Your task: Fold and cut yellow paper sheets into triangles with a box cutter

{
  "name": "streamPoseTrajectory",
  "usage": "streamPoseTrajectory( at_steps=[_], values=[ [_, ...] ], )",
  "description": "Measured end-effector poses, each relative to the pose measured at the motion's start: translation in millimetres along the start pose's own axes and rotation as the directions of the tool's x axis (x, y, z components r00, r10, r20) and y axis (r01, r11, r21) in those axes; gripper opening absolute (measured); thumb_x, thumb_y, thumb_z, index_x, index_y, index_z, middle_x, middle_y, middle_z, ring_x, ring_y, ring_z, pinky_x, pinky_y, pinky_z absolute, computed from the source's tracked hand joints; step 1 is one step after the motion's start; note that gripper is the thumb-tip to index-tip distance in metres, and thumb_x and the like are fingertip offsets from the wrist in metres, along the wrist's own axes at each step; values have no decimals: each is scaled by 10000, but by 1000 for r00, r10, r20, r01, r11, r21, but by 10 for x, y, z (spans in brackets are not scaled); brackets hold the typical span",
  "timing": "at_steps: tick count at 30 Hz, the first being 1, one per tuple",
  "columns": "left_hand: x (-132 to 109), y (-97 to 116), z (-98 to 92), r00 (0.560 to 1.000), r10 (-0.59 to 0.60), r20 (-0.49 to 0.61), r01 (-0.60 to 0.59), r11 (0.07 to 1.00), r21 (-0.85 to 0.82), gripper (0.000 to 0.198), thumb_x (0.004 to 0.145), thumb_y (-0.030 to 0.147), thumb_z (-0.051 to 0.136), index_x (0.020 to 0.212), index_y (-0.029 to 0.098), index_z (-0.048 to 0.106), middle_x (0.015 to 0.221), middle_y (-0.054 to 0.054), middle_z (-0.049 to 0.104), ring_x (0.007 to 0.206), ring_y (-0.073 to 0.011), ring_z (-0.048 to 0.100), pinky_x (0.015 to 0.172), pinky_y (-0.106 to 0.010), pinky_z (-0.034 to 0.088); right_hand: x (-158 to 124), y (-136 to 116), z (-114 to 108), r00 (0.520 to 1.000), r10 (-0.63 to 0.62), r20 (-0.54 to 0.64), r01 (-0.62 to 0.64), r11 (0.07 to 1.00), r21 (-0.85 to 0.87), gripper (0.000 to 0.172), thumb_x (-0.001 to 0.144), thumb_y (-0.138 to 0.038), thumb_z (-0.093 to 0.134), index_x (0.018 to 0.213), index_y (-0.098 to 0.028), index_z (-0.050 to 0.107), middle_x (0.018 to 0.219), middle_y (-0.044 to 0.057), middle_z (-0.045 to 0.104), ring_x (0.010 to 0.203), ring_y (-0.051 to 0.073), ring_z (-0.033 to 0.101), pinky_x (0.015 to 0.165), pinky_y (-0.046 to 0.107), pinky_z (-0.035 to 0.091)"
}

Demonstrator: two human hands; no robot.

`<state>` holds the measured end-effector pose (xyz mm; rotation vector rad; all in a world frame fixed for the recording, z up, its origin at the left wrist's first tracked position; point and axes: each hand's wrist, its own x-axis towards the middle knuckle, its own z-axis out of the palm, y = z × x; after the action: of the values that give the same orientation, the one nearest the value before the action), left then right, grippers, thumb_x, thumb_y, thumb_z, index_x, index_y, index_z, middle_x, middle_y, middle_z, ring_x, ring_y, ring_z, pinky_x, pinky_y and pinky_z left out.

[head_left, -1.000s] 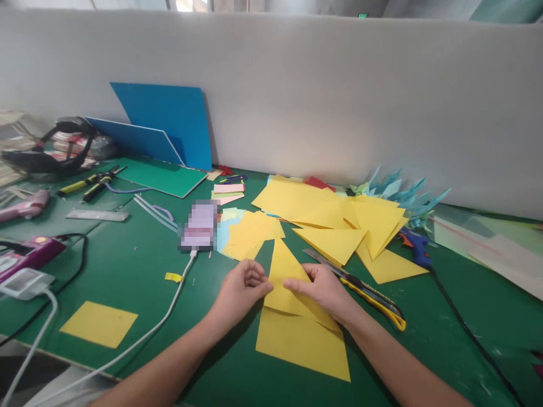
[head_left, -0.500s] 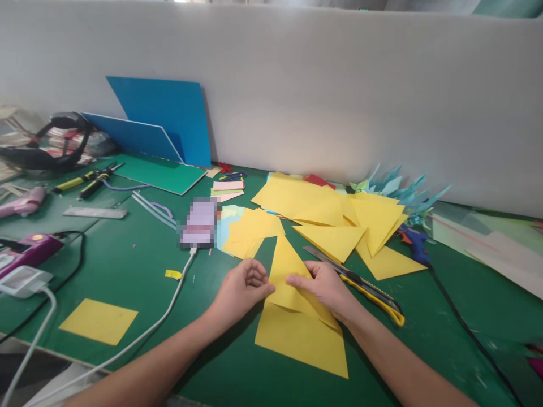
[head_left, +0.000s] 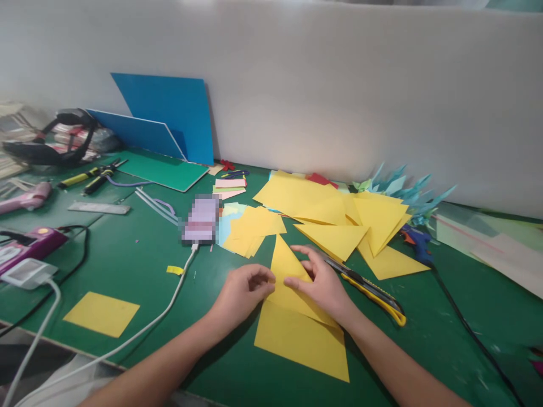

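A sheet of yellow paper, folded to a point at the far end, lies on the green table before me. Its left edge is at the fingertips of my left hand, which is closed in a pinch there. My right hand lies on the right side of the fold. Its thumb rests flat on the paper and its index finger stretches away, apart from the thumb. A utility knife with a yellow and black handle lies just right of that hand.
Folded yellow papers and a yellow stack lie beyond my hands. A phone is on a white cable at left. A blue glue gun sits right. Blue boards lean at the back.
My right index finger has lifted and spread away from the paper, while the thumb stays on it. My left fingers have shifted slightly at the paper's edge. The view has moved a little.
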<state>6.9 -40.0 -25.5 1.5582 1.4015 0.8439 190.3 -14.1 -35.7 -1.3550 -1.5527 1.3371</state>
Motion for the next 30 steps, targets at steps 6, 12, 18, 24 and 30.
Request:
streamPoseTrajectory(
  at_steps=[6,12,18,24,30],
  values=[
    [-53,-29,47,963,270,-20,-250,916,313,142,775,102,573,809,176,689,1001,-72,638,740,-143,619,695,-269,524,-30,63,-24,895,-443,41,374,699,-609,442,830,-347,554,1257,-235,523,1299,108,543,1207,293,490,986,472,420],
    [-89,-69,77,902,431,27,-396,800,450,212,851,107,485,811,157,687,1090,-118,609,795,-158,653,724,-286,551,-28,38,-42,843,-435,317,511,462,-725,413,954,-306,372,1342,-209,473,1441,93,423,1305,261,401,1060,494,347],
    [-97,-58,102,844,535,35,-477,718,508,257,875,100,454,771,146,684,857,-84,682,760,-170,668,704,-269,560,-24,35,-38,844,-371,388,528,442,-725,433,977,-315,311,1373,-198,441,1461,65,388,1346,241,350,1078,482,335],
    [-118,-99,139,796,601,69,-514,613,600,278,904,87,407,795,121,661,847,-101,683,752,-185,660,691,-295,565,-24,25,-56,847,-324,421,530,461,-712,456,987,-336,275,1404,-195,394,1480,55,346,1376,222,294,1105,480,298],
    [-135,-104,151,772,585,247,-560,443,700,70,853,114,560,816,100,617,847,-103,669,790,-228,645,693,-346,558,-15,18,-68,846,-306,437,534,481,-695,463,991,-359,254,1429,-241,344,1491,23,323,1387,218,266,1106,473,298]
  ],
)
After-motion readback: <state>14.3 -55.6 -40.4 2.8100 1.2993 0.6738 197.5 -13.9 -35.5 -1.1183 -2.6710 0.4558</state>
